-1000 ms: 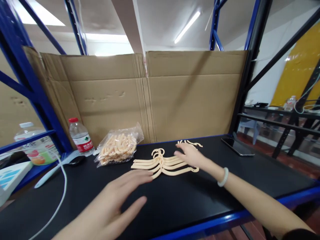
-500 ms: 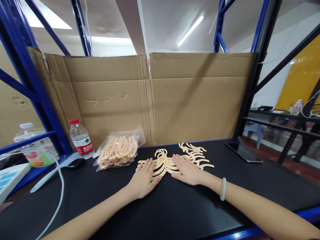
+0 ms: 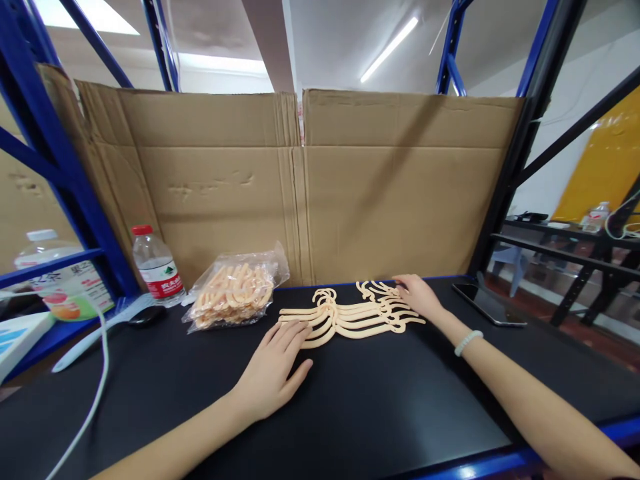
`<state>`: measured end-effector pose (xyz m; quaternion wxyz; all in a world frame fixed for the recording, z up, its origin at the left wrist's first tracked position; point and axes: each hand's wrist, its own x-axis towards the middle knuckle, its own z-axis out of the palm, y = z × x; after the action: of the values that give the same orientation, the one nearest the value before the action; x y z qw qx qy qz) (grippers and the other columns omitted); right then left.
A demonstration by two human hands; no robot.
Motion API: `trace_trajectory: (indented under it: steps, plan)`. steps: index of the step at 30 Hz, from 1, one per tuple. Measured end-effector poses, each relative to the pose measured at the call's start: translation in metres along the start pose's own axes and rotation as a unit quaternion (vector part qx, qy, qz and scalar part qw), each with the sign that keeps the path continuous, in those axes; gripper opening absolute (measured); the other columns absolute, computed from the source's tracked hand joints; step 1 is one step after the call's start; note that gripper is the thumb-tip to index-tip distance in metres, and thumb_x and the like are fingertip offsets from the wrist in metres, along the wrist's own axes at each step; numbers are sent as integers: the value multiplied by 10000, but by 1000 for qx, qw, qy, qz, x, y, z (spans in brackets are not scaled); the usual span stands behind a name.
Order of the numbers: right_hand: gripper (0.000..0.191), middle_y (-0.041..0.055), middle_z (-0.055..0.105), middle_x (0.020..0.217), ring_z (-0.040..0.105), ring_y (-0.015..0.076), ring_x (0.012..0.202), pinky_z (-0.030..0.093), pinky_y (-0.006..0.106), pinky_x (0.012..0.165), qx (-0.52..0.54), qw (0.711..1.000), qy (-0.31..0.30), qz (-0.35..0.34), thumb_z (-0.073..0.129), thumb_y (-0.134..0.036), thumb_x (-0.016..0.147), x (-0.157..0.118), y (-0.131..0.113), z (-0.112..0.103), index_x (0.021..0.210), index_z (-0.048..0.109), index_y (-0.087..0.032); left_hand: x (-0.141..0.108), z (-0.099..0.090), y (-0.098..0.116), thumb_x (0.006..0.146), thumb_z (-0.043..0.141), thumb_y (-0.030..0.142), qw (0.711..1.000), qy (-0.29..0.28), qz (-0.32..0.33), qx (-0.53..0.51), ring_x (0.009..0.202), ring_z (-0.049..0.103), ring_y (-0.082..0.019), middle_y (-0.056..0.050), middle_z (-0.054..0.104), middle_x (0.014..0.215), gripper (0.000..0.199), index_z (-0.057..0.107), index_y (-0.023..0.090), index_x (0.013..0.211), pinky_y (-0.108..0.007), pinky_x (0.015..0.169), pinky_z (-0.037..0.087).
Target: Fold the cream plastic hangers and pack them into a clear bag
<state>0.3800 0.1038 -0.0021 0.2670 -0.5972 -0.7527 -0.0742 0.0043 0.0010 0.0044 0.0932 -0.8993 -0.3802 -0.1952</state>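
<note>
Several beige hangers (image 3: 360, 327) lie in a fanned stack on the black table top, their hooks toward the cardboard. My left hand (image 3: 273, 370) rests flat over the left arms of this stack, fingers stretched out and thumb apart. A second group of hangers (image 3: 373, 291) lies at the right, partly overlapping the first, with its hooks at the back. My right hand (image 3: 420, 297) is at the right side of that second group, its fingers reaching over the hangers' ends with a gap before the thumb. Whether its fingertips touch them is hard to see.
A clear bag of more hangers (image 3: 235, 293) lies left of the stack. Beyond it stand a red-capped water bottle (image 3: 159, 270) and a dark computer mouse (image 3: 147, 316). A phone (image 3: 487, 305) lies at the right. Upright cardboard (image 3: 400, 200) closes off the back; a white cable (image 3: 97, 393) crosses the left.
My right hand has lifted off the front stack and moved right and back to the second group of hangers. My left hand has slid slightly left and toward me.
</note>
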Motion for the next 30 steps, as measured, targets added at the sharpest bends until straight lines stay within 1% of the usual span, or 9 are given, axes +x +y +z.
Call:
trace_trajectory:
  steps: [3,6,11,15,18,21,23,27,30]
  plan:
    - [343,149,688,1037,634,268,947,479,393,888,-10,999,-13,46,496,-148,823,-3,42,7,1128,651,-123,-5,-3,0,895,462,225,997,27,-5,-67,1185,520,-240,-85,596,1243,325,539,208,1210,-401,1001,425]
    - [328,136,678,1096,620,267,1002,459,373,920,-16,999,-27,45,528,-191,834,-8,60,16,1132,656,-140,-2,-1,-3,858,488,160,993,40,-16,-113,1126,544,-240,-92,620,1156,277,568,192,1121,-402,962,446]
    - [277,96,685,1086,607,250,1018,440,345,929,-26,999,-34,23,501,-201,864,-7,61,24,1068,686,-177,-1,2,-3,830,496,110,985,47,-22,-163,1077,553,-231,-81,624,1108,294,566,200,1101,-400,937,448]
    - [249,93,701,932,629,231,910,468,324,852,-31,999,-24,34,511,-162,848,-3,61,27,1018,693,-156,-3,0,-1,833,492,109,983,54,-23,-175,1053,557,-229,-85,628,1080,271,572,191,1078,-398,931,444]
    - [208,86,689,877,635,192,815,489,317,790,-32,998,-16,51,525,-137,858,-2,62,28,998,679,-137,-3,0,-2,843,491,119,981,60,-23,-185,1052,556,-226,-84,626,1071,275,574,196,1094,-396,933,441]
    - [113,45,667,874,627,161,797,505,340,780,-30,998,-14,60,570,-214,901,-2,62,28,922,651,-138,-4,1,-4,851,491,128,978,68,-24,-196,1043,563,-224,-83,626,1062,266,580,202,1090,-387,927,449]
    - [153,28,655,883,624,153,804,515,351,779,-25,997,-9,67,574,-280,919,-2,61,27,895,636,-142,-4,1,-4,854,491,132,976,72,-24,-204,1034,570,-223,-84,629,1053,252,585,200,1078,-382,923,453]
    - [182,23,660,871,630,144,778,524,345,767,10,995,23,96,572,-309,923,-2,59,24,882,635,-143,-4,-1,-2,861,491,137,973,80,-21,-216,1016,582,-216,-87,630,1045,230,591,195,1060,-369,915,460]
    - [160,39,690,795,655,166,747,522,343,771,58,988,68,124,600,-273,878,-4,56,18,791,658,-152,-5,-4,1,868,487,136,969,90,-12,-228,1009,585,-209,-81,633,1042,227,595,199,1057,-358,916,457]
